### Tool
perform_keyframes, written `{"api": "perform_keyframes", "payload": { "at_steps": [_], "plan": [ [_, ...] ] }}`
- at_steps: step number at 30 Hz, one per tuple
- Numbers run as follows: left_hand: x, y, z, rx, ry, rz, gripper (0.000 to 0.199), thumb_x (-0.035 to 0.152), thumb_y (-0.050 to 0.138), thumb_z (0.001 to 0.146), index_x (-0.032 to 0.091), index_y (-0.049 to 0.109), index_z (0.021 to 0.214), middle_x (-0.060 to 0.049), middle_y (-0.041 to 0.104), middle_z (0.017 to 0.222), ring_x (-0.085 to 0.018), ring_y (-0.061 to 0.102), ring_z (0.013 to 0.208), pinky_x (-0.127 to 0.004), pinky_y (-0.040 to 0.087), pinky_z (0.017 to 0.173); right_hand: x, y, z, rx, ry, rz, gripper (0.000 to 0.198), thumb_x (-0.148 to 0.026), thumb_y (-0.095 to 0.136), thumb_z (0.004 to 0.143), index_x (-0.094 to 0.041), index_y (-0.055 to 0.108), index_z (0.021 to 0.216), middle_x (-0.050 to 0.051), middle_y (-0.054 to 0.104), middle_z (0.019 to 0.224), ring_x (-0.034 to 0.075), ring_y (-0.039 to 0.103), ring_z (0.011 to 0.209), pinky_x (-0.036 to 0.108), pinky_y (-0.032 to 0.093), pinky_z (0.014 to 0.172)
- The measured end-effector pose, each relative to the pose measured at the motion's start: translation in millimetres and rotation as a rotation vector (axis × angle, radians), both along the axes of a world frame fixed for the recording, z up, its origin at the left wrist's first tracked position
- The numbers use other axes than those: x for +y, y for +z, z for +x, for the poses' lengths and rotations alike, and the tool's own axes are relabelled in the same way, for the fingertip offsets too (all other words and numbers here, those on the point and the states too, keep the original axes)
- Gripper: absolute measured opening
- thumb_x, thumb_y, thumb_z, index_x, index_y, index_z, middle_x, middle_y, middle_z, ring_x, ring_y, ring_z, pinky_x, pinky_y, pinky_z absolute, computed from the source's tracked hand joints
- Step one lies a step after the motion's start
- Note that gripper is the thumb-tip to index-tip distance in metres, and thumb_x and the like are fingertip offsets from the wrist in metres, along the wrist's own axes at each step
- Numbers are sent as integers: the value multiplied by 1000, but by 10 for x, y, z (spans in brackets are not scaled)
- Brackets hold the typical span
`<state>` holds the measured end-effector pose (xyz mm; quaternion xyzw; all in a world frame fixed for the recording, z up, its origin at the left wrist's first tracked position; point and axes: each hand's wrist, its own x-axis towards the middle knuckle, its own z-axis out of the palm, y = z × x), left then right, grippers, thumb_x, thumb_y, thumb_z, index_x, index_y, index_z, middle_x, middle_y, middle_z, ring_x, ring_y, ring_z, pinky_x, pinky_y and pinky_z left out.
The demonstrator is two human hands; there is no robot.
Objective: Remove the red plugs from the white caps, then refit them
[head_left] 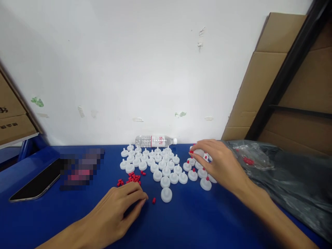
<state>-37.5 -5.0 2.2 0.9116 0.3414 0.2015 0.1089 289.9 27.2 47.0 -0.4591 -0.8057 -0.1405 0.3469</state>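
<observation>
My right hand (pixel 216 162) is closed on a white nozzle lid (pixel 199 152), with a bit of red showing at the fingertips. It hovers over a group of white lids with red tips (pixel 193 175) on the right. My left hand (pixel 120 211) rests low on the blue table, thumb and forefinger pinched together; whatever they hold, if anything, is hidden. Just right of those fingertips lies a single red cap (pixel 154 200). Behind the hand is a small pile of red caps (pixel 133 177), partly covered by it. One white lid (pixel 166 195) sits apart, in front of many bare white lids (pixel 157 175).
A clear plastic bottle (pixel 155 141) lies against the white wall. On the left of the blue table (pixel 77 211) are a dark phone (pixel 36 183) and a blurred-out item (pixel 83 169). Black plastic sheeting (pixel 287 186) and a clear bag (pixel 255 157) with red pieces occupy the right.
</observation>
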Motion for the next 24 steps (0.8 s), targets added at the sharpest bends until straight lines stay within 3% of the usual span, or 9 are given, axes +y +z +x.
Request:
{"api": "perform_keyframes", "payload": {
  "at_steps": [4,11,19,24],
  "plan": [
    [-11,1,3,-25,35,21,27,22,40,103,25,67,108,-1,69,93,-15,67,78,-25,49,69,76,-58,88,-124,-71,-129,2,-23,67,93,-23,69,95,3,74,94,24,67,93,43,46,91],
    [19,-23,-30,-24,43,45,27,22,42,103,26,67,109,-1,70,93,-15,68,78,-25,49,69,62,-161,-14,-256,-68,-289,7,-19,66,92,-23,71,89,-1,73,80,21,69,91,53,29,112],
    [0,-20,-33,-45,44,53,27,22,42,103,26,68,110,-1,70,92,-15,68,77,-26,48,67,50,-84,28,-278,-165,-244,9,-20,63,94,-22,71,90,1,74,83,23,69,90,55,29,111],
    [15,-24,-35,-37,46,50,26,23,43,103,27,67,112,0,70,93,-14,68,78,-26,48,69,80,-141,47,-351,-173,-295,11,-18,64,92,-21,72,86,4,74,86,24,69,94,55,30,110]
  ]
}}
